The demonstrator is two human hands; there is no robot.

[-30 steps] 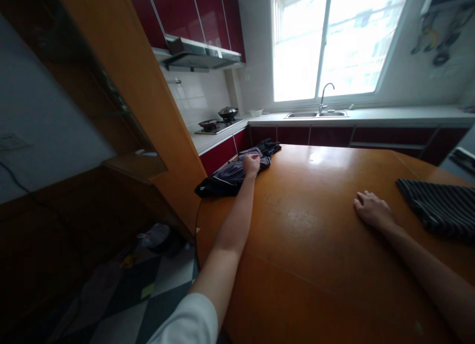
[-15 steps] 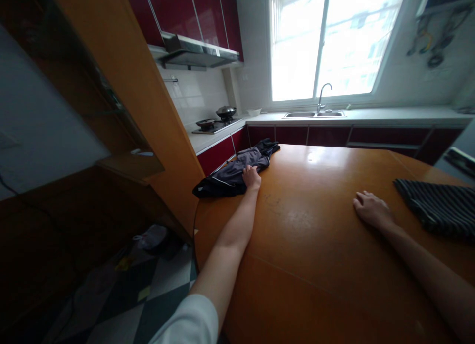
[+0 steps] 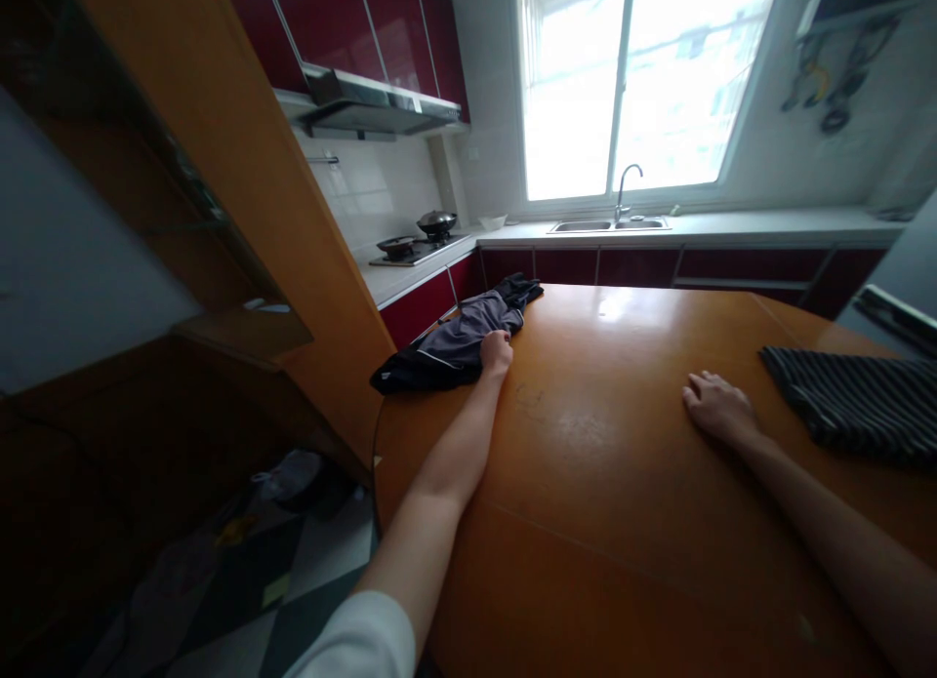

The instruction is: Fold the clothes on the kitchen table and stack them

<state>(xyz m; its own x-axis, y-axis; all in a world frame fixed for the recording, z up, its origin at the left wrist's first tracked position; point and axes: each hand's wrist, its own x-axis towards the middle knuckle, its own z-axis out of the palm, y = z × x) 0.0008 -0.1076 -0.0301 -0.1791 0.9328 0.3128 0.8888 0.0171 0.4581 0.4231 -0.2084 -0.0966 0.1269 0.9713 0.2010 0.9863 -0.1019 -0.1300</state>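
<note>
My left hand (image 3: 496, 351) reaches far across the round orange table (image 3: 622, 522) and grips the near edge of a crumpled dark grey garment (image 3: 454, 341) lying at the table's far left rim. My right hand (image 3: 713, 405) rests on the tabletop, palm down with fingers loosely curled and nothing in it. A folded dark striped cloth (image 3: 856, 405) lies just right of that hand, apart from it.
A tall wooden cabinet (image 3: 241, 200) stands left of the table. Behind are a counter with a stove and pans (image 3: 414, 244), a sink with a faucet (image 3: 619, 219) under a bright window, and red cupboards. Dark items lie on the checkered floor (image 3: 241, 580).
My left hand slid back toward me along the garment, from its middle to its near edge. The right hand stayed put. The view shifted slightly.
</note>
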